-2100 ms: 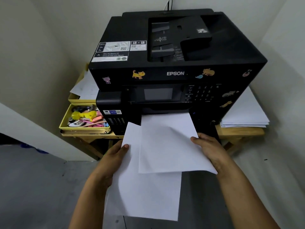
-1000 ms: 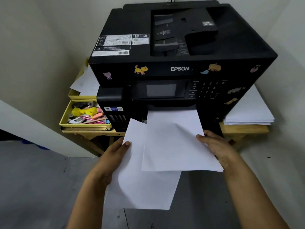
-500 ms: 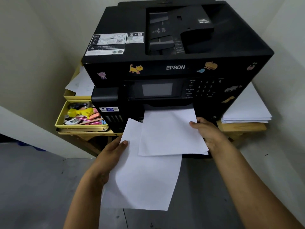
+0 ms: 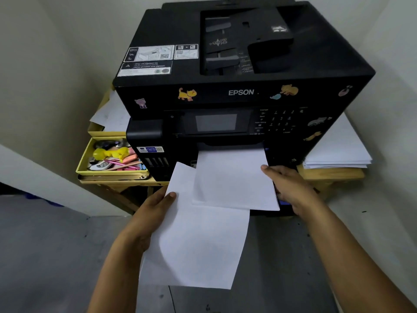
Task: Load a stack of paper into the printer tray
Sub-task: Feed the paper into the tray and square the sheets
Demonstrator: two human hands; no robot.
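Two hand grips (image 4: 155,206), two paper sheets (image 4: 198,245)

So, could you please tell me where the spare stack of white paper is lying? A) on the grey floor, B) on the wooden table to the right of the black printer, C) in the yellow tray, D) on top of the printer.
B: the spare stack of white paper lies on the wooden table, to the right of the black printer.
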